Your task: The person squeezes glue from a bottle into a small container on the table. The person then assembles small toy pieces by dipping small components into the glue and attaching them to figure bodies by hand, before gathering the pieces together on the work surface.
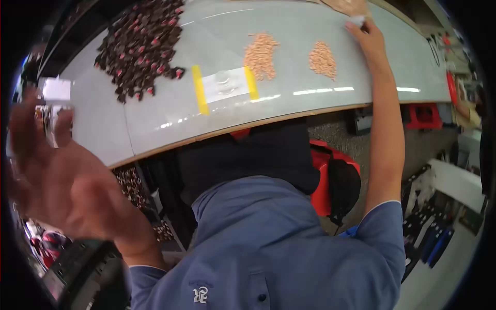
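My left hand [77, 181] is raised at the left, close to the camera and off the table. Motion blurs it, but its fingers stand apart and nothing shows in them. At the far right of the table my right hand [370, 40] pinches a small white piece [356, 21], whose kind I cannot make out. Just beyond it lies a tan bag or sheet [347, 6], cut off by the upper rim. Nearest to that hand is a small heap of peach-coloured pieces [323, 60]. A larger heap of similar pieces [260, 56] lies left of it.
Many dark pieces with red-pink parts [142, 49] cover the far left of the grey table [289, 98]. Yellow tape [200, 90] borders a white sheet bearing a clear round object [223, 78]. Below the wooden edge [217, 132] stands a red seat [321, 181].
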Available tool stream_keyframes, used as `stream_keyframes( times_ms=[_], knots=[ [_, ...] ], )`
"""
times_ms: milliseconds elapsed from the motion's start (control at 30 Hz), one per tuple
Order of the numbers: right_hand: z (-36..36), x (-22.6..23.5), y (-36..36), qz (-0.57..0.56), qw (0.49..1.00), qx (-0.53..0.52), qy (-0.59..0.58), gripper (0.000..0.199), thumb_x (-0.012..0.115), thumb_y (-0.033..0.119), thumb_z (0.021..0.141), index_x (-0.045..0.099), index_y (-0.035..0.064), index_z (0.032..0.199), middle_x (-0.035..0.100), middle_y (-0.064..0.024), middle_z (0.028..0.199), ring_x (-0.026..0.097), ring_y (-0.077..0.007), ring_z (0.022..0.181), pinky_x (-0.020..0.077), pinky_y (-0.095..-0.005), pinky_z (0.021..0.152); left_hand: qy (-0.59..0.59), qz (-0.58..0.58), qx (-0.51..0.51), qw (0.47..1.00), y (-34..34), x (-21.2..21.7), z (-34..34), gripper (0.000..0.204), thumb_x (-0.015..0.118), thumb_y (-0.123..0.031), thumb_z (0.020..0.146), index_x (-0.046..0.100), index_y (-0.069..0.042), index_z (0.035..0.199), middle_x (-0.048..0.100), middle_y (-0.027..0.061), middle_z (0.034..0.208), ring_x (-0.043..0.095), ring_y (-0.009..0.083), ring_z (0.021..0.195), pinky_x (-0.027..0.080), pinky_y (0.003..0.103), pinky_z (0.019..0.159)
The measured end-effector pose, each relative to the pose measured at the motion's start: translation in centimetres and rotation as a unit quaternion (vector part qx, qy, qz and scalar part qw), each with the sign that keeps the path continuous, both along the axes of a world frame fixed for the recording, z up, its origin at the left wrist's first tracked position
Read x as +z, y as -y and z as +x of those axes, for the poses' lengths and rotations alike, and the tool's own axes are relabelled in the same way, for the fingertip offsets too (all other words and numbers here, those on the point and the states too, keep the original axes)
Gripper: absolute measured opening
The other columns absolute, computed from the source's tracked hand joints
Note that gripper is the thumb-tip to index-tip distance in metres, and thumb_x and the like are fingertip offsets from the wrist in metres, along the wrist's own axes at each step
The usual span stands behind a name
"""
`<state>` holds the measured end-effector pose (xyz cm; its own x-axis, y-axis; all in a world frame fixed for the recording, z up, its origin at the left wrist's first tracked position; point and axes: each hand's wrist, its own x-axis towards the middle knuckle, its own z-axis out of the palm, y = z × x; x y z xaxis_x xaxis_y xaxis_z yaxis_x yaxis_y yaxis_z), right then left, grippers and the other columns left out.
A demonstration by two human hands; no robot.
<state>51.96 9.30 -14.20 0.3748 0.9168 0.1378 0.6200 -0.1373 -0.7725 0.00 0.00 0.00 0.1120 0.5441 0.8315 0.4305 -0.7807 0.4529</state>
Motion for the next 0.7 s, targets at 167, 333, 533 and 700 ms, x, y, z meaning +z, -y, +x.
stream_keyframes(
  times_ms=[167,333,533,700],
  knots=[
    [-1.6,-0.5,-0.2,0.027,0.999,-0.022,-0.021,0.042,0.078,0.023,0.086,0.066,-0.005,0.115,0.069,-0.0085,0.108,0.06,-0.0149,0.1,0.0454,-0.0282,0.091,-0.001,0.06,0.06,0.996,-4.4,1.4,-3.7,0.078,0.067,-0.044,0.09,0.033,-0.011,0.153,0.048,0.0158,0.147,0.047,0.0376,0.135,0.042,0.059,0.106],
    [-2.4,0.0,0.3,0.038,0.999,-0.02,-0.011,0.04,0.077,0.022,0.087,0.066,-0.0045,0.115,0.069,-0.0084,0.107,0.061,-0.0148,0.098,0.0462,-0.0281,0.09,0.019,0.114,0.072,0.991,-3.7,3.1,-3.5,0.071,0.063,-0.036,0.091,0.036,-0.008,0.15,0.049,0.0179,0.145,0.048,0.0381,0.134,0.042,0.058,0.106],
    [-3.3,1.1,2.1,0.093,0.993,0.005,-0.073,0.031,0.074,0.015,0.09,0.066,-0.0029,0.114,0.069,-0.0075,0.108,0.062,-0.0121,0.096,0.0479,-0.0268,0.087,0.025,0.166,0.07,0.983,-5.2,5.2,-3.5,0.063,0.059,-0.028,0.092,0.039,-0.003,0.147,0.051,0.0204,0.143,0.049,0.0386,0.133,0.042,0.057,0.107],
    [-10.0,5.5,2.4,0.117,0.978,0.126,-0.121,0.034,0.068,0.007,0.094,0.061,-0.0051,0.125,0.068,-0.0077,0.111,0.064,-0.0142,0.102,0.0485,-0.028,0.093,0.058,0.165,0.042,0.984,-5.1,4.5,-5.4,0.057,0.055,-0.02,0.093,0.042,0.0,0.144,0.052,0.0225,0.142,0.051,0.0391,0.132,0.042,0.057,0.107]
  ],
)
